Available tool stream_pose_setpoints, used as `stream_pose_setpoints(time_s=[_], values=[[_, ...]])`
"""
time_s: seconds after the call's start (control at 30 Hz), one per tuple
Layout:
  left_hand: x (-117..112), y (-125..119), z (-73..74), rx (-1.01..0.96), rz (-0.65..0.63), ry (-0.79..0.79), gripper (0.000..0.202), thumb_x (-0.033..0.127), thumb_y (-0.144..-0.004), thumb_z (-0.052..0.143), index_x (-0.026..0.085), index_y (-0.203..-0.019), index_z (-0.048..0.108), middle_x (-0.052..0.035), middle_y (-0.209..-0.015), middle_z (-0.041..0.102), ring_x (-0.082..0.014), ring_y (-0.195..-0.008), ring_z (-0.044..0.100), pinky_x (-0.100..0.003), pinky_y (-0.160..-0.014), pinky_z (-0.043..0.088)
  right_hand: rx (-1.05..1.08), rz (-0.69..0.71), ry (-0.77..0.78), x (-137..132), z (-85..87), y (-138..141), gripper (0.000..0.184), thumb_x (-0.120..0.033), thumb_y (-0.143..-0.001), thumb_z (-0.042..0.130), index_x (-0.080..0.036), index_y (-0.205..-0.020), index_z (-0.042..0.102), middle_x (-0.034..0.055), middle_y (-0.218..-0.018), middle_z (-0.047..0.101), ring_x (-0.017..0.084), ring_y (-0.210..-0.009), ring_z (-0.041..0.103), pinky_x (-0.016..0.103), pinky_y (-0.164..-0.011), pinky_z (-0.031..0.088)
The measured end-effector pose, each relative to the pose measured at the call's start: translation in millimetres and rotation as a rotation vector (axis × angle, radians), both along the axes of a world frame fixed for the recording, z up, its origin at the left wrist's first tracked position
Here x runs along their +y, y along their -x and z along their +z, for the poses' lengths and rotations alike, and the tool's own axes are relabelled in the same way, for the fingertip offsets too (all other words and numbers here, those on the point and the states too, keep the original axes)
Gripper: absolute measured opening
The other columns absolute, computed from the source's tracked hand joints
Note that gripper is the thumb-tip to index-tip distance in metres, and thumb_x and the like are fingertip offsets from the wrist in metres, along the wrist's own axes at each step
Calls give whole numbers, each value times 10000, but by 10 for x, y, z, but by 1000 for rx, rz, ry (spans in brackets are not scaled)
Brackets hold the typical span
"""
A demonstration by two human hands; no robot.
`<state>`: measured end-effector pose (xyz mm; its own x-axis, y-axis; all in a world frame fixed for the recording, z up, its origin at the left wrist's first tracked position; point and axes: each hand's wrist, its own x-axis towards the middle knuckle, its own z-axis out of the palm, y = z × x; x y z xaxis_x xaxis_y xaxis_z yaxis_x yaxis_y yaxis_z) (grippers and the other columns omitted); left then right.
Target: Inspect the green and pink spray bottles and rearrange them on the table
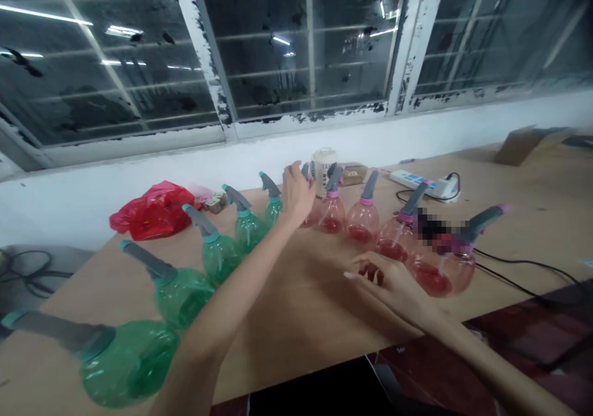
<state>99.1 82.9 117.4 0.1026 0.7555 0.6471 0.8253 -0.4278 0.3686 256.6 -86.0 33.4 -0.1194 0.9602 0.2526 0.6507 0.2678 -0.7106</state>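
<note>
At the far middle of the table, my left hand (299,190) is closed around the grey head of a pink spray bottle (306,219), hiding most of it. My right hand (386,279) is above the wood with loosely bent fingers apart, holding nothing. Closest to it are a pink spray bottle (391,238) and another pink spray bottle (440,274) at the row's near end. More pink bottles, one a pink spray bottle (364,219), curve toward the back. On the left runs a row of green spray bottles, including a near green spray bottle (134,360) partly behind my left forearm.
A red plastic bag (155,212) lies at the back left. Behind the bottles stand a pale printed can (325,162) and a brown packet (354,174). A white power strip (421,185), black cables (519,264) and a cardboard box (530,144) are to the right. Windows line the wall.
</note>
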Motion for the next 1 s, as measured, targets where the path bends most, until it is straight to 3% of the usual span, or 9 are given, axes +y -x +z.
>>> stream_pose_setpoints(time_s=[0.13,0.3,0.43,0.57,0.63,0.7,0.77,0.83,1.0], values=[[224,-149,110,101,109,216,423,193,-824,535,51,-1203,411,-216,-1050,611,-314,-997,601,-385,-805,473,5,18,-22,-146,48,-32,290,-479,-832,554,-209,-921,612,3,-728,636,121,-568,548,250,-530,421],[356,-155,174,103,151,240,269,199,-905,416,64,-1134,458,-224,-963,649,-309,-964,628,-381,-774,467,-3,48,-60,-240,109,-84,255,-445,-848,547,-208,-917,612,2,-747,625,110,-566,539,244,-529,421],[340,-67,468,76,180,181,321,280,-931,380,85,-1178,444,-223,-997,642,-294,-975,620,-388,-798,457,-5,71,-75,-258,119,-94,258,-440,-851,547,-199,-913,617,15,-768,628,120,-602,559,246,-541,433],[-39,66,933,-33,80,-57,378,280,-894,449,163,-1251,403,-116,-962,663,-225,-916,628,-339,-828,454,13,100,-76,-256,118,-33,248,-430,-859,538,-210,-940,620,13,-787,633,117,-622,569,240,-555,445],[-397,138,1116,-107,6,-220,362,295,-866,507,217,-1213,440,-62,-954,664,-202,-914,625,-315,-854,449,31,126,-74,-258,127,12,237,-422,-859,540,-216,-947,618,6,-789,634,111,-617,568,233,-558,454],[-797,204,1187,-152,-52,-293,346,307,-855,531,243,-1189,464,-19,-917,662,-186,-904,628,-305,-852,454,50,154,-64,-265,140,53,220,-412,-857,544,-223,-941,619,3,-796,638,110,-622,574,230,-568,467],[-1156,261,1116,-140,-105,-310,319,317,-879,496,218,-1182,482,9,-846,651,-161,-845,641,-310,-830,464,65,173,-48,-275,146,84,205,-405,-856,545,-231,-934,621,5,-808,648,118,-651,593,232,-582,478],[-1410,320,913,-108,-147,-305,327,332,-860,540,214,-1164,512,13,-827,659,-153,-791,648,-295,-787,485,74,178,-29,-288,133,101,199,-405,-858,541,-238,-927,624,7,-813,657,130,-679,609,237,-587,483],[-1575,514,230,-30,-120,-327,285,290,-847,579,227,-1122,543,-32,-1007,679,-166,-853,659,-278,-774,520,56,162,10,-329,28,104,204,-405,-851,548,-238,-938,625,5,-812,674,126,-627,600,250,-585,488]])
